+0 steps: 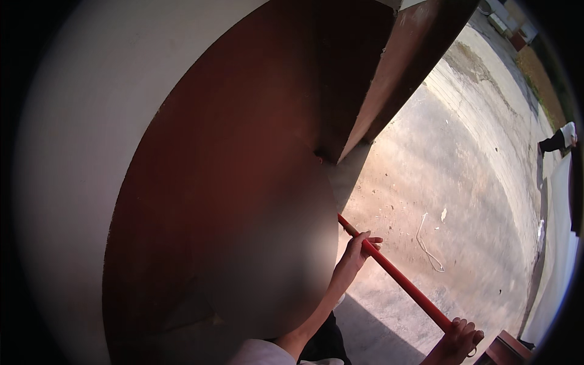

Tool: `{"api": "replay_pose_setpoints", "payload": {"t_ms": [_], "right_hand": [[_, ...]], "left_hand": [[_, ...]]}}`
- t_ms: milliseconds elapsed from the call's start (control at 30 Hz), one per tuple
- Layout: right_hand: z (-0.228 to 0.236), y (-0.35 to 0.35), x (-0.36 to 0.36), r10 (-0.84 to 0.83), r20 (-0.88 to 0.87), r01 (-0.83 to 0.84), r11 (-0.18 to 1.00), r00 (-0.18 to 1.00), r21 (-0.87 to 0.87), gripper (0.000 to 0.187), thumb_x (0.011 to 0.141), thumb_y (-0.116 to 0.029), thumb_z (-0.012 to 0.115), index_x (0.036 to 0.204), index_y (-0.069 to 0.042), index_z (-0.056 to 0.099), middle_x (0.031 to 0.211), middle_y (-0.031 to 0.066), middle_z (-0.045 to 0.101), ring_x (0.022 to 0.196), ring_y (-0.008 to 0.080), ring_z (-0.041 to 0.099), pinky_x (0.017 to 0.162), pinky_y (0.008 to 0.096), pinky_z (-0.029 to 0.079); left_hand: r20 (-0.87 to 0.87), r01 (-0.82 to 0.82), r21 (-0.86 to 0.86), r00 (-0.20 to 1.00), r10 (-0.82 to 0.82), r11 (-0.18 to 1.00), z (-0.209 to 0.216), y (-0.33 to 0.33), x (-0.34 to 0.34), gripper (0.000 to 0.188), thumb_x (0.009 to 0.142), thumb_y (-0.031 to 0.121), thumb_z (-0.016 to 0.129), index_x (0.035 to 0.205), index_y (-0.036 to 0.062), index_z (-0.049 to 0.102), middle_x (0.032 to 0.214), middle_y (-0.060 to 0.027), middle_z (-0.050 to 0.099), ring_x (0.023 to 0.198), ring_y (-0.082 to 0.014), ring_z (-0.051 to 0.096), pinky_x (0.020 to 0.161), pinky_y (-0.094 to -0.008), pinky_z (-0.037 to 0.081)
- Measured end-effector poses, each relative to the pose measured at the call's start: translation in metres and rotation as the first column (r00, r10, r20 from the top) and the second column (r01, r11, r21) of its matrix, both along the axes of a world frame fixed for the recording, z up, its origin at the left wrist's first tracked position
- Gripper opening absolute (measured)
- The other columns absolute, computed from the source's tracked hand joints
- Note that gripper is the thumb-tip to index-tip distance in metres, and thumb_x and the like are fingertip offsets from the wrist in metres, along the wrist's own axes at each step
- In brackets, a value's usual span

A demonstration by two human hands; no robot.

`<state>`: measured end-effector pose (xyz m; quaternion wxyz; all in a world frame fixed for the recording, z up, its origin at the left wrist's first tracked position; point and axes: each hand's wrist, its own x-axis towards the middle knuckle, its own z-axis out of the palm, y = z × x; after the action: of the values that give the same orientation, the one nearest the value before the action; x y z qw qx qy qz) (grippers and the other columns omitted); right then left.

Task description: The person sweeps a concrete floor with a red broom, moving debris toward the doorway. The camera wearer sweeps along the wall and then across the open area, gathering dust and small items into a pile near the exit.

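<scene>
A long red pole [401,280] runs slantwise in front of me over the concrete ground. Farther up it, my left hand [358,248] has the pole between thumb and palm, with some fingertips sticking out past it. My right hand [460,340] wraps its fingers round the pole's near end, at the lower right. A ring shows on that hand. The pole's far end slips out of sight behind a blurred greyish patch, so what it carries there, if anything, cannot be made out.
A white and dark red wall [201,152] fills the left, with a reddish-brown projecting corner [377,79]. On the concrete ground [420,158] lie a white cord [421,237] and small scraps. Another person [556,141] is at the far right. A brown boxy object [506,350] sits lower right.
</scene>
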<state>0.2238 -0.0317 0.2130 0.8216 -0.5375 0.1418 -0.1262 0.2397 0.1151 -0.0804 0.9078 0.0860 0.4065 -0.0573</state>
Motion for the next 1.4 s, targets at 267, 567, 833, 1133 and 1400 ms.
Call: {"api": "replay_pose_setpoints", "payload": {"t_ms": [267, 567, 833, 1133, 1400], "right_hand": [[-0.03, -0.012, -0.012, -0.059, -0.213, 0.033, 0.992, 0.975, -0.125, 0.023, 0.078, -0.001, 0.043, 0.058, -0.009, 0.035, 0.054, 0.0018, 0.038, 0.056, 0.0144, 0.041, 0.07, 0.0333, 0.038], [0.059, -0.026, -0.034, -0.149, -0.007, 0.134, 0.909, 0.989, -0.394, 0.018, 0.076, -0.006, 0.043, 0.06, -0.01, 0.035, 0.055, -0.0005, 0.032, 0.054, 0.0114, 0.033, 0.066, 0.0242, 0.036], [-0.006, -0.03, -0.02, -0.005, -0.246, -0.02, 0.995, 0.969, -0.099, 0.017, 0.078, -0.003, 0.045, 0.064, -0.01, 0.037, 0.055, 0.0003, 0.034, 0.057, 0.0139, 0.037, 0.069, 0.0326, 0.036], [0.049, -0.035, -0.038, -0.096, -0.093, 0.041, 0.882, 0.991, -0.469, 0.019, 0.074, -0.001, 0.043, 0.059, -0.009, 0.035, 0.052, -0.0001, 0.03, 0.048, 0.0102, 0.03, 0.057, 0.0266, 0.034], [0.044, -0.04, -0.014, -0.107, -0.017, 0.103, 0.985, 0.994, -0.142, 0.015, 0.074, 0.001, 0.045, 0.064, -0.008, 0.039, 0.052, -0.0008, 0.03, 0.05, 0.0127, 0.033, 0.059, 0.0289, 0.034]], "left_hand": [[-0.182, 0.168, 0.143, 0.973, -0.141, 0.975, -0.076, -0.037, 0.002, 0.028, 0.074, 0.019, 0.045, 0.092, -0.0016, 0.04, 0.069, -0.0178, 0.058, 0.05, -0.021, 0.056, 0.048, -0.0292, 0.049], [0.135, 0.283, -0.195, 0.956, -0.26, 0.939, 0.029, -0.102, 0.001, 0.028, 0.077, 0.024, 0.051, 0.09, 0.0004, 0.042, 0.08, -0.0168, 0.058, 0.06, -0.0183, 0.057, 0.059, -0.03, 0.048], [-0.157, 0.068, 0.149, 0.987, -0.044, 0.986, -0.007, -0.031, -0.054, 0.026, 0.078, 0.022, 0.046, 0.085, -0.0019, 0.04, 0.073, -0.0192, 0.058, 0.053, -0.0216, 0.057, 0.052, -0.0302, 0.05], [-0.081, 0.294, -0.163, 0.947, -0.309, 0.942, -0.009, -0.121, -0.027, 0.023, 0.077, 0.021, 0.047, 0.087, 0.0023, 0.039, 0.079, -0.0192, 0.058, 0.053, -0.0188, 0.055, 0.051, -0.0284, 0.048], [0.021, 0.069, -0.13, 0.998, -0.067, 0.989, 0.05, -0.077, -0.032, 0.024, 0.075, 0.023, 0.054, 0.087, 0.0054, 0.042, 0.079, -0.0178, 0.058, 0.059, -0.0211, 0.058, 0.057, -0.0305, 0.049]]}}
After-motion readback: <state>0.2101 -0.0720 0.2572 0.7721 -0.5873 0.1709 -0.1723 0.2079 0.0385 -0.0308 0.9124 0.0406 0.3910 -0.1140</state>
